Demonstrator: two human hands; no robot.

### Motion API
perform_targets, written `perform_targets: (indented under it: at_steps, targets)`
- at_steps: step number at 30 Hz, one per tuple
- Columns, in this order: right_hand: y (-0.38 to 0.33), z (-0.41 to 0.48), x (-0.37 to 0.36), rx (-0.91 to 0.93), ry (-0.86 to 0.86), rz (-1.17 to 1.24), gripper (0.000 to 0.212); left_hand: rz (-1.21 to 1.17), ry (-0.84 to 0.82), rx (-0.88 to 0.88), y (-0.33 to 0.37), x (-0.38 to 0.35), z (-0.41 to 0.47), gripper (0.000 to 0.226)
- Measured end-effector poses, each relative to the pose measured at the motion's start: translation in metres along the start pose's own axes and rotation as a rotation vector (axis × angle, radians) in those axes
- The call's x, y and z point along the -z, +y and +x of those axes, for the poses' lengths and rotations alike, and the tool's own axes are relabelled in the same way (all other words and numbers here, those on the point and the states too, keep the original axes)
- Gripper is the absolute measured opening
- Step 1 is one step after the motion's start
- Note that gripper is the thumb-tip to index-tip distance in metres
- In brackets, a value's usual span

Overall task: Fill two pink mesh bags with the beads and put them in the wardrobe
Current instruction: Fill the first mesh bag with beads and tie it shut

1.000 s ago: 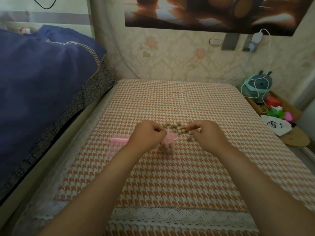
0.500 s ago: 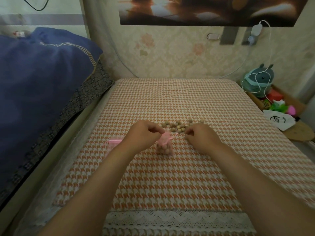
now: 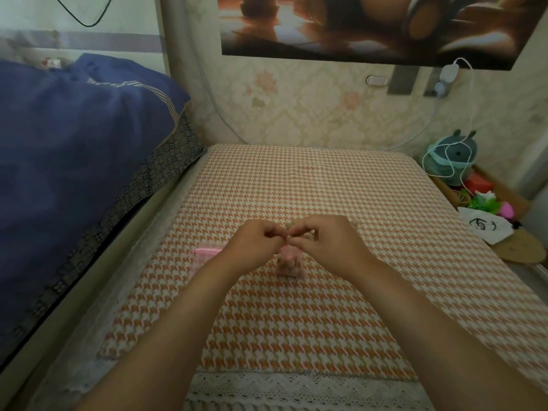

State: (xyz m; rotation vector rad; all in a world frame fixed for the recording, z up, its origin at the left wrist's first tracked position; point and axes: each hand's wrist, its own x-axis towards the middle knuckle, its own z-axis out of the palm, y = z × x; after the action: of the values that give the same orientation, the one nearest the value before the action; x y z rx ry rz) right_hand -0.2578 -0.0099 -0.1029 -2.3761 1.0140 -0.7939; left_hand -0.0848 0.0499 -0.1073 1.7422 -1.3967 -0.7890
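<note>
Head view of a table covered by an orange-and-white houndstooth cloth (image 3: 311, 179) with a lace edge along the near side. Both bare forearms reach in from the bottom of the frame and meet near the centre of the table. The left hand (image 3: 255, 247) and the right hand (image 3: 329, 247) are each closed in a pinch, fingertips almost touching one another, directly above the gathered neck of a pink mesh bag (image 3: 289, 261). What exactly each pinch holds is too small to tell; it looks like the bag's drawstring. The bag stands on the cloth just below the fingers, bulging with beads that show through the mesh. A second pink mesh bag (image 3: 204, 253) lies flat on the cloth to the left, partly hidden behind the left wrist. A few loose beads (image 3: 311, 232) show on the cloth just beyond the right fingers; most of that area is hidden by the hands. To the left of the table lies a blue quilt (image 3: 74, 137). At the right edge, a teal soft toy (image 3: 452, 157) wrapped in a white cable sits beside small coloured items.
</note>
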Motion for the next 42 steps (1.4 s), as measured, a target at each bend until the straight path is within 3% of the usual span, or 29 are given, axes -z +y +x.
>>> perform_targets:
  at_steps: [4,9,13,23,29,37,42]
  targets:
    - [0.004,0.008,0.006,0.017,0.072,0.034,0.012,0.015,0.013,0.005,-0.002,0.002,0.001,0.018]
    - [0.034,0.016,0.018,-0.175,0.206,-0.016,0.015,0.122,0.01,-0.054,-0.003,0.004,0.006,0.019]
    - [0.052,0.013,0.007,-0.273,0.095,-0.169,0.022,0.146,0.007,-0.083,-0.001,0.002,0.01,0.02]
    - [0.06,0.024,-0.027,-0.199,-0.109,-0.538,0.024,0.131,-0.048,-0.113,-0.001,-0.001,0.013,0.024]
    - [0.063,0.024,-0.029,-0.282,-0.061,-0.45,0.018,0.178,-0.046,-0.14,0.0,0.001,0.008,0.029]
    - [0.008,0.02,-0.002,-0.145,0.214,0.144,0.013,0.159,-0.032,-0.129,-0.001,0.002,0.003,0.032]
    - [-0.009,0.011,-0.003,-0.04,0.03,0.028,0.014,0.112,-0.031,-0.127,0.0,0.003,-0.001,0.028]
